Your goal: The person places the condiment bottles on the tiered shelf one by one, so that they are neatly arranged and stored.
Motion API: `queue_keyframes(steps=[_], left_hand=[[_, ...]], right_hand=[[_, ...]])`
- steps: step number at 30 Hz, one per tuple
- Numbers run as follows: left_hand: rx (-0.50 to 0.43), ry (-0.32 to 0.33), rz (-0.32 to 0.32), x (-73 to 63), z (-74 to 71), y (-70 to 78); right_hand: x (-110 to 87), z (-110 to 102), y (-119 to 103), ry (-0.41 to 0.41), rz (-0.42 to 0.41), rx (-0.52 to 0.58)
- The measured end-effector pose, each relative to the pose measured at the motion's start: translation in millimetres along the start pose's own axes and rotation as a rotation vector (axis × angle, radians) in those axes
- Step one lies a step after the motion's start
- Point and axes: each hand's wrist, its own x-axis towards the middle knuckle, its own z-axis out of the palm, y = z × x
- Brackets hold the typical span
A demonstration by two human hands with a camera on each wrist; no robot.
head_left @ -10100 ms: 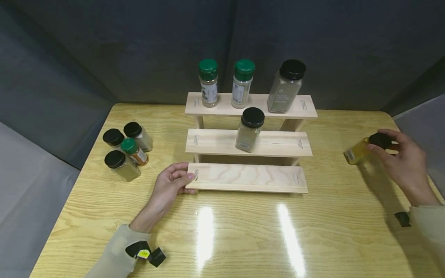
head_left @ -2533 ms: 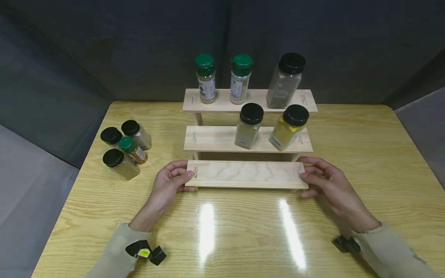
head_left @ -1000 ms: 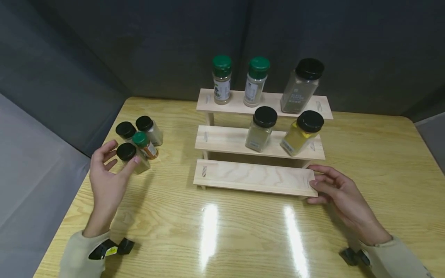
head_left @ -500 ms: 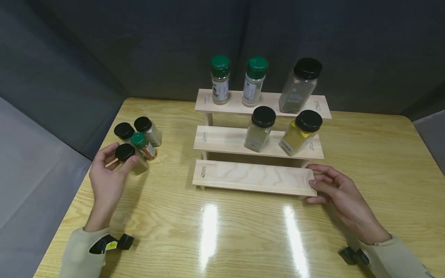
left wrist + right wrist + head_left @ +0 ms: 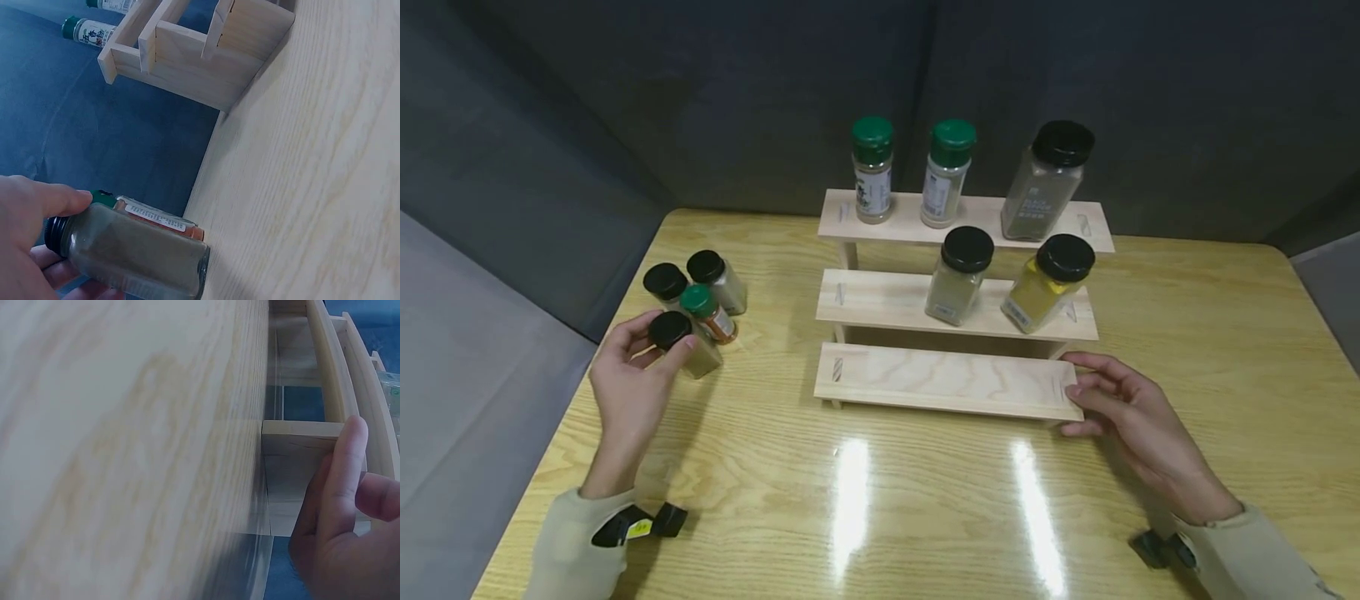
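Note:
My left hand grips a square glass spice jar by its black lid, thumb on one side and fingers on the other. In the left wrist view the jar holds a greyish-brown powder, and a smaller green-capped bottle shows behind it. My right hand holds the right end of the lowest step of a three-tier wooden rack, thumb on top. The right wrist view has the fingers against the rack's end.
Two black-lidded jars and the green-capped bottle stand close around the gripped jar. On the top tier are two green-capped bottles and a black pepper jar. The middle tier bears a greyish jar and a yellow one.
The yellow jar went from my right hand onto the middle tier, and that hand took the rack's right end. My left hand left the rack, moved left and closed on the black-lidded jar.

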Motion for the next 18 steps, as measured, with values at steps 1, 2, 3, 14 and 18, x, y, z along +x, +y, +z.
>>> queue_keyframes(steps=[1,2,3,14,18], left_hand=[[0.003,0.0,-0.003,-0.9,0.2,0.6],[0.007,0.0,-0.003,-1.9,0.4,1.5],[0.005,-0.001,-0.001,-2.9,0.5,2.3],[-0.052,-0.01,0.134,-15.5,0.6,22.8],[-0.066,-0.032,0.204,-20.7,1.6,34.6]], right_hand=[[0.0,0.0,-0.2,0.001,0.0,-0.001],[0.0,-0.1,-0.3,0.002,-0.001,-0.005],[-0.2,-0.3,-0.3,0.004,-0.001,-0.01],[0.1,-0.3,-0.1,0.006,-0.002,-0.031],[0.2,-0.1,-0.3,0.004,-0.006,-0.036]])
